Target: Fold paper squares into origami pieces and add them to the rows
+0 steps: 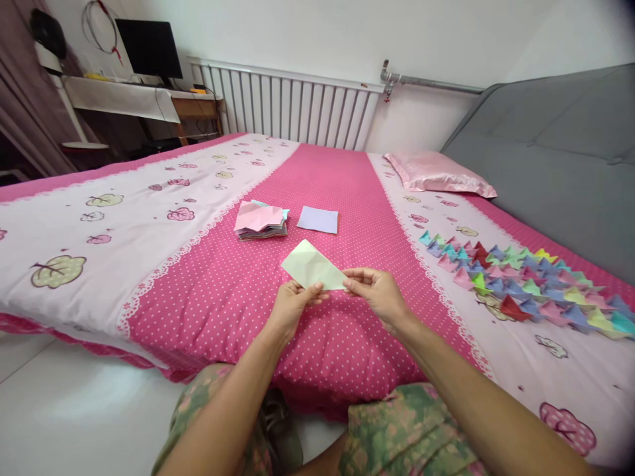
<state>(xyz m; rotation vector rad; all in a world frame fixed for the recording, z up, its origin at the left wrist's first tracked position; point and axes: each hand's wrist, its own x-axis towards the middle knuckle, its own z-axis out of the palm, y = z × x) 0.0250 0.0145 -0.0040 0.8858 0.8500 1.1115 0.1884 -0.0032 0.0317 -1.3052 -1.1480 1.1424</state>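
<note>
Pale green paper (312, 266): long axis slants far left to near right.

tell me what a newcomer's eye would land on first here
Probably the rows of colorful boat-like folded papers spread across the right side of the bedspread. Next, in the center, comes the pale green paper held by the left hand and right hand. Just beyond it, a stack of colored paper and a single lavender sheet lie on the pink polka-dot strip.
</note>
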